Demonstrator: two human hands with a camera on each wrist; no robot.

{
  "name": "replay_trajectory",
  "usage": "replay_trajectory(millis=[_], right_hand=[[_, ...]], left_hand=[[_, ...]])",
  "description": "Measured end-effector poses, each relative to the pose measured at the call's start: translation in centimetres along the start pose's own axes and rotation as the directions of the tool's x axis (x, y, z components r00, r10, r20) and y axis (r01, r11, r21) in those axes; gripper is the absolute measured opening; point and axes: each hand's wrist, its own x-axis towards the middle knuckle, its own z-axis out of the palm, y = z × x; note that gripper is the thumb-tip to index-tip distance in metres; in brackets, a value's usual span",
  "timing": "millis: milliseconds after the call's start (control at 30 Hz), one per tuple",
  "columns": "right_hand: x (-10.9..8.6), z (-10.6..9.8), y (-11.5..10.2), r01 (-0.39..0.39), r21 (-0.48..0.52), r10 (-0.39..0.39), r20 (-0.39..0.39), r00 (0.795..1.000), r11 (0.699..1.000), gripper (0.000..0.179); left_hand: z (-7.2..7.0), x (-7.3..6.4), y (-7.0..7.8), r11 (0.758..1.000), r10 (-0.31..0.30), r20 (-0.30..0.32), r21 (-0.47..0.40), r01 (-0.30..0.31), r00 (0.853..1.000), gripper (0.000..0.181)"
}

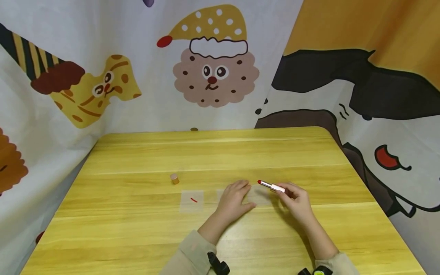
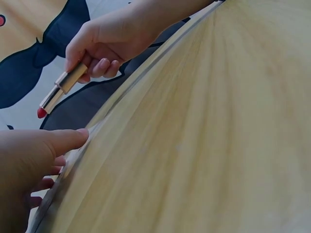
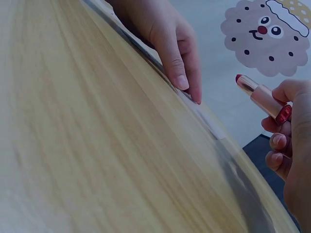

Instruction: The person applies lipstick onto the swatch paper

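Observation:
My right hand [image 1: 298, 201] pinches a lipstick [image 1: 277, 188] by its base, the red bullet out and pointing left above the table. In the right wrist view the lipstick [image 3: 264, 99] shows a shiny red end by the thumb. My left hand [image 1: 233, 202] lies on the table with its fingers extended, at the edge of a thin translucent square sheet [image 1: 260, 198]. It partly covers another pale sheet [image 1: 219, 194]. Farther left, a third sheet [image 1: 191, 207] bears a short red streak [image 1: 194, 200]. In the left wrist view the left thumb [image 2: 70, 140] is stretched out near the sheet.
A small gold lipstick cap [image 1: 174, 179] stands on the wooden table [image 1: 137, 236], behind the marked sheet. A curtain [image 1: 148, 110] printed with cartoon figures hangs right behind the table's far edge. Black straps with devices [image 1: 218, 263] sit at both wrists.

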Motion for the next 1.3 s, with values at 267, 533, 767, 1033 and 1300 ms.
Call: replay_trajectory(millis=[267,533,767,1033,1300], right_hand=[[0.1,0.1,0.1,0.030,-0.061,-0.028,0.037,0.999,0.998,0.016],[0.1,0.3,0.4,0.033,-0.088,-0.027,0.071,0.997,0.996,0.015],[0.0,0.6,0.4,0.007,-0.138,0.005,0.088,0.996,0.990,0.016],[0.0,0.9,0.3,0.015,-0.195,0.008,0.118,0.993,0.981,0.015],[-0.2,1.2,0.4,0.033,-0.234,0.002,0.147,0.989,0.972,0.014]], left_hand=[[-0.2,0.1,0.1,1.000,0.000,0.005,0.018,0.000,1.000,0.063],[-0.1,0.1,0.1,1.000,-0.009,0.006,0.009,0.009,1.000,0.061],[-0.1,0.1,0.1,1.000,-0.015,0.005,0.005,0.015,1.000,0.062],[-0.1,0.1,0.1,1.000,-0.016,-0.002,0.008,0.016,1.000,0.063],[0.1,0.2,0.0,1.000,-0.001,-0.021,0.009,0.001,1.000,0.061]])
